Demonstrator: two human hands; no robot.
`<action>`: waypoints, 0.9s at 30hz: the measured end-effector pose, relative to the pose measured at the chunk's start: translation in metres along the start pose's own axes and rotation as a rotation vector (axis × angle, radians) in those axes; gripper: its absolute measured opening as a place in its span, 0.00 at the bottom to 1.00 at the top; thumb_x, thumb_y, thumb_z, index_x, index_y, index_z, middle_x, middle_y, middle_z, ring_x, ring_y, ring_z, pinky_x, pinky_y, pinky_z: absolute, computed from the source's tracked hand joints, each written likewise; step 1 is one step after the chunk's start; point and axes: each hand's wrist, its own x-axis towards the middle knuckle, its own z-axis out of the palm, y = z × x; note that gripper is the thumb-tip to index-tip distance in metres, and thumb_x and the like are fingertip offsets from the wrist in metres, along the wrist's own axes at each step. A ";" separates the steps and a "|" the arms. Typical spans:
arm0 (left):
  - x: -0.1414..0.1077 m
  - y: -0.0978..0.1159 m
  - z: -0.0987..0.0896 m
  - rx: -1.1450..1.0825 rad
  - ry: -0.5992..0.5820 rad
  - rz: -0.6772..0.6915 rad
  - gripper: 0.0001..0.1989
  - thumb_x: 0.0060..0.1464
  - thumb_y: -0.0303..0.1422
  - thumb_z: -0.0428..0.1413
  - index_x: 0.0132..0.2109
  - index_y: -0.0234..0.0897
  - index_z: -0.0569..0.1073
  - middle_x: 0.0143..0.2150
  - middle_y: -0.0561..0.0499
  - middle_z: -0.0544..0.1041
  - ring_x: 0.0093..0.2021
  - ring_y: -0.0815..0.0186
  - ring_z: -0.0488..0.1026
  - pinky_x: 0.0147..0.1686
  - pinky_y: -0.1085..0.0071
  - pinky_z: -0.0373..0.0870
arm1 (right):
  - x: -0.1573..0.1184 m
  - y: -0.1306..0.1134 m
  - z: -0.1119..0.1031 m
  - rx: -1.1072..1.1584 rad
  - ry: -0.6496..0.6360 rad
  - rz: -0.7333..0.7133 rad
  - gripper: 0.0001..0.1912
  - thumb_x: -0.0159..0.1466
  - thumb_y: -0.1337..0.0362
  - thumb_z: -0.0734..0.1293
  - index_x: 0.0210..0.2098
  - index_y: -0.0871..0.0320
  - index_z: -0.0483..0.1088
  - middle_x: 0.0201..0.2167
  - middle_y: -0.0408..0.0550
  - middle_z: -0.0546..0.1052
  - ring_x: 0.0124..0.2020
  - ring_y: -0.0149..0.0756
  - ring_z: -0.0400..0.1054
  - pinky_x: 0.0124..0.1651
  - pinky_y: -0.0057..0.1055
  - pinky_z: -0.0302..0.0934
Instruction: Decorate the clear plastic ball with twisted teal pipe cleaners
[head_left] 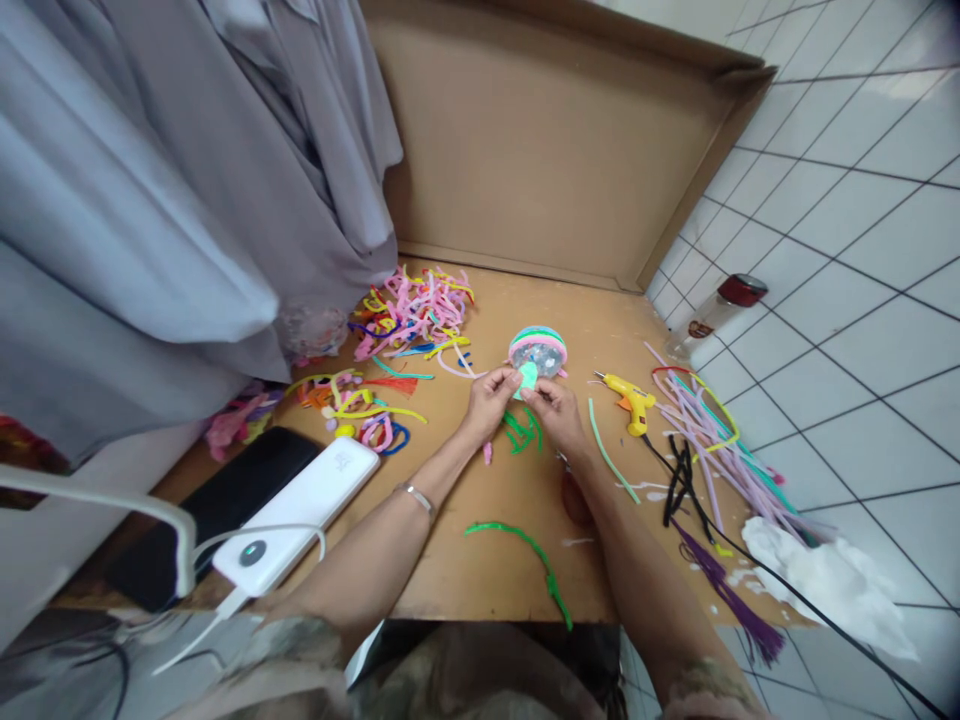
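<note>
A small mint-green flat piece (528, 378) is pinched between my left hand (495, 402) and my right hand (556, 408), fingertips closed on its two sides. Just beyond it stands a clear rounded container (546, 358) with pink, green and blue bands (538, 337) around its top. Below my hands lie several short green pipe cleaner pieces (523, 432) and a small pink bit (487, 453). Nearer me a curved green pipe cleaner (525, 545) rests on the table. A dark reddish-brown object (576, 497) is partly hidden by my right forearm.
A yellow glue gun (632, 402) lies at right beside lilac pipe cleaners (705, 430), a purple tassel (724, 580) and white tissue (817, 580). Pink pipe cleaners (427, 305) heap at left. A white power bank (300, 515) and black phone-like slab (225, 510) sit near-left; grey cloth (187, 200) hangs above.
</note>
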 end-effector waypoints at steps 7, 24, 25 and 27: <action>-0.002 -0.001 0.002 -0.057 0.011 -0.013 0.22 0.43 0.50 0.63 0.26 0.34 0.72 0.21 0.57 0.65 0.24 0.73 0.57 0.27 0.75 0.57 | 0.001 0.001 -0.002 0.016 -0.005 0.009 0.18 0.56 0.52 0.65 0.20 0.57 0.61 0.19 0.38 0.58 0.23 0.28 0.52 0.27 0.27 0.48; -0.003 0.003 0.003 0.093 -0.009 0.042 0.21 0.45 0.50 0.61 0.25 0.34 0.72 0.22 0.54 0.69 0.26 0.71 0.62 0.31 0.74 0.61 | 0.001 -0.003 -0.005 0.092 0.034 0.087 0.19 0.52 0.49 0.70 0.20 0.57 0.63 0.18 0.38 0.60 0.22 0.27 0.53 0.26 0.26 0.49; -0.003 0.002 0.003 0.095 -0.012 0.042 0.21 0.46 0.50 0.61 0.25 0.34 0.72 0.22 0.55 0.69 0.26 0.71 0.62 0.31 0.74 0.61 | 0.001 -0.002 -0.005 0.088 0.033 0.085 0.20 0.52 0.49 0.70 0.20 0.57 0.62 0.18 0.37 0.59 0.22 0.27 0.52 0.25 0.26 0.49; -0.003 0.001 0.002 0.093 -0.010 0.036 0.21 0.45 0.50 0.61 0.25 0.34 0.71 0.22 0.55 0.69 0.26 0.71 0.62 0.31 0.74 0.61 | 0.001 -0.001 -0.005 0.092 0.031 0.085 0.21 0.52 0.49 0.70 0.19 0.57 0.61 0.18 0.37 0.58 0.22 0.26 0.51 0.25 0.26 0.47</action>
